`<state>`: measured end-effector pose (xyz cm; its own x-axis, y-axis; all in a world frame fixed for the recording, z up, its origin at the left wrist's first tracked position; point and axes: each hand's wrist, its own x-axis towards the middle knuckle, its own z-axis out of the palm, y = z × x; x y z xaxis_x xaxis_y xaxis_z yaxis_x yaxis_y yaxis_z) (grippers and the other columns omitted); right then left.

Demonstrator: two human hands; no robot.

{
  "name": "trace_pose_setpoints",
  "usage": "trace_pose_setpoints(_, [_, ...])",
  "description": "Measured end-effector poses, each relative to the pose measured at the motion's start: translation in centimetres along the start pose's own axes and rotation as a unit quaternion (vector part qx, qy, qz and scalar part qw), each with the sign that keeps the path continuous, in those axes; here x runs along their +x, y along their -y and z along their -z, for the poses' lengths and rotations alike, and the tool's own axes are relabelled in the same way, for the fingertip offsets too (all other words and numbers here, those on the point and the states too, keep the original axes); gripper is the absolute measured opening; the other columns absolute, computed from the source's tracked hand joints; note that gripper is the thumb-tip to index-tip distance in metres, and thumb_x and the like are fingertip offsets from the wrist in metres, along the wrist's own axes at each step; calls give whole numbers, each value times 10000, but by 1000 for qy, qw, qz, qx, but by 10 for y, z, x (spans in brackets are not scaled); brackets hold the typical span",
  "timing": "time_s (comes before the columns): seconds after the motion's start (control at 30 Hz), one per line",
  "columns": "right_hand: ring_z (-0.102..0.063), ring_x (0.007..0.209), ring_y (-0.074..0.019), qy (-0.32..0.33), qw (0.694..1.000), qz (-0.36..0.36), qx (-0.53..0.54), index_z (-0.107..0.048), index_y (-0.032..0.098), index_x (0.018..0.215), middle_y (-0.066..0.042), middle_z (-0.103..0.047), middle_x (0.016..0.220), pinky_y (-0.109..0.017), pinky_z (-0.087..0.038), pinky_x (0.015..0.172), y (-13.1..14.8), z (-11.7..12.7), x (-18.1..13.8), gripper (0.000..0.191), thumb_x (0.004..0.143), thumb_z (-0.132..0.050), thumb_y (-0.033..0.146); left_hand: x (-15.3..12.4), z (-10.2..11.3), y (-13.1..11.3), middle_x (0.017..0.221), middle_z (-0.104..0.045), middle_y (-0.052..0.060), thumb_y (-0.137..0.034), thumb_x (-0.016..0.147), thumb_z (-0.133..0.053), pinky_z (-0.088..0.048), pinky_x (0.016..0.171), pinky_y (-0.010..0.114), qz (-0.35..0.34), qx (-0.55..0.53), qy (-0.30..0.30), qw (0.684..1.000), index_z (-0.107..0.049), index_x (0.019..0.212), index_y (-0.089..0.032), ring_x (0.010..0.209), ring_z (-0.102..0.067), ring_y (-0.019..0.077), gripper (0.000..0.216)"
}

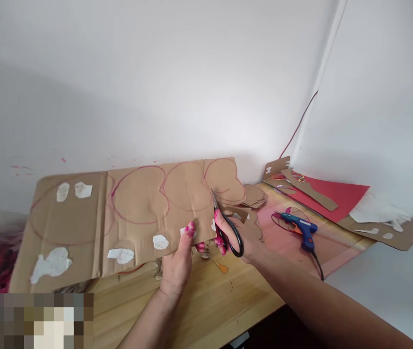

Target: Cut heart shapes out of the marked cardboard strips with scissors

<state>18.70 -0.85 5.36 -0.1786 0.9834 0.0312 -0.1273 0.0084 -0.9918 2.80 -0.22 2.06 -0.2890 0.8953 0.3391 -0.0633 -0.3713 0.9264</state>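
Note:
A large flattened cardboard sheet (134,213) with red heart outlines drawn on it is held up over the wooden table (206,300). My left hand (177,264) grips the sheet's lower edge, thumb on the front. My right hand (243,237) is closed round the black handles of scissors (228,228), whose blades point up into the cardboard at the sheet's lower right, near a drawn heart. White label scraps dot the sheet.
A blue glue gun (299,228) with a black cord lies on the table right of my right hand. Cut cardboard shapes (255,196), red paper (333,196) and more cardboard strips (384,228) lie at the back right by the wall corner.

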Motion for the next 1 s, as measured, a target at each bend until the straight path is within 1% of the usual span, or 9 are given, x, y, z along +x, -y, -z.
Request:
trace_pose_setpoints(0.07, [-465, 361, -99, -20, 999, 12, -23, -417, 222, 553, 63, -419, 427, -210, -293, 378, 0, -1, 3, 615, 865, -577, 728, -4, -4, -1, 923, -729, 64, -523, 790, -756, -600, 815, 361, 12, -25, -6, 1000, -730, 1022, -178, 797, -678, 202, 416])
trace_pose_setpoints(0.13, [-490, 372, -113, -32, 998, 22, -47, -385, 232, 552, 67, -384, 420, -218, -280, 382, 4, -2, 4, 613, 869, -570, 724, -6, -8, -2, 926, -727, 62, -530, 791, -756, -602, 723, 332, 26, -42, 4, 999, -726, 1055, -176, 695, -650, 171, 443])
trace_pose_setpoints(0.23, [-519, 400, -135, -41, 996, 27, -80, -372, 243, 570, 57, -420, 427, -233, -303, 399, 12, -2, 3, 599, 858, -574, 727, -10, -11, -6, 884, -714, 50, -546, 801, -743, -581, 607, 302, 51, -58, 35, 996, -726, 1066, -174, 587, -600, 138, 456])
trace_pose_setpoints(0.33, [-521, 416, -142, -53, 991, 37, -116, -416, 240, 590, 44, -466, 437, -245, -335, 418, 16, -1, 0, 570, 883, -556, 708, -11, -12, -11, 857, -705, 43, -557, 796, -744, -557, 542, 288, 64, -69, 46, 995, -732, 1059, -172, 552, -585, 130, 466])
trace_pose_setpoints(0.53, [-456, 380, -118, -58, 989, 65, -122, -428, 232, 560, 41, -442, 409, -246, -318, 417, 4, 2, 1, 582, 927, -534, 673, -10, -11, -10, 816, -700, 42, -576, 781, -749, -572, 569, 294, 64, -62, 40, 995, -745, 977, -168, 585, -620, 151, 452])
trace_pose_setpoints(0.63, [-430, 389, -110, -62, 990, 68, -107, -424, 228, 557, 40, -435, 429, -247, -296, 414, -2, 2, 3, 578, 926, -552, 655, -11, -11, -10, 851, -707, 48, -561, 771, -764, -582, 580, 291, 58, -72, 28, 995, -745, 1002, -169, 601, -626, 148, 456])
trace_pose_setpoints(0.73, [-389, 391, -102, -65, 993, 60, -83, -441, 233, 601, 54, -416, 461, -249, -271, 406, -6, 3, 4, 531, 905, -598, 638, -11, -11, -11, 890, -715, 53, -560, 773, -763, -578, 556, 286, 67, -84, 33, 994, -741, 1056, -175, 591, -620, 142, 478])
trace_pose_setpoints(0.83, [-357, 387, -99, -63, 994, 57, -70, -433, 239, 616, 64, -385, 467, -253, -253, 396, -6, 4, 4, 503, 897, -623, 610, -10, -10, -9, 903, -722, 55, -557, 777, -759, -584, 562, 293, 68, -87, 35, 993, -747, 1057, -176, 595, -623, 145, 473])
trace_pose_setpoints(1.0, [-360, 379, -96, -48, 994, 56, -79, -430, 239, 622, 65, -386, 471, -247, -254, 385, -3, 4, 0, 481, 909, -617, 576, -8, -8, -8, 945, -740, 65, -530, 751, -790, -603, 586, 307, 54, -97, 18, 994, -753, 1055, -176, 636, -644, 162, 468])
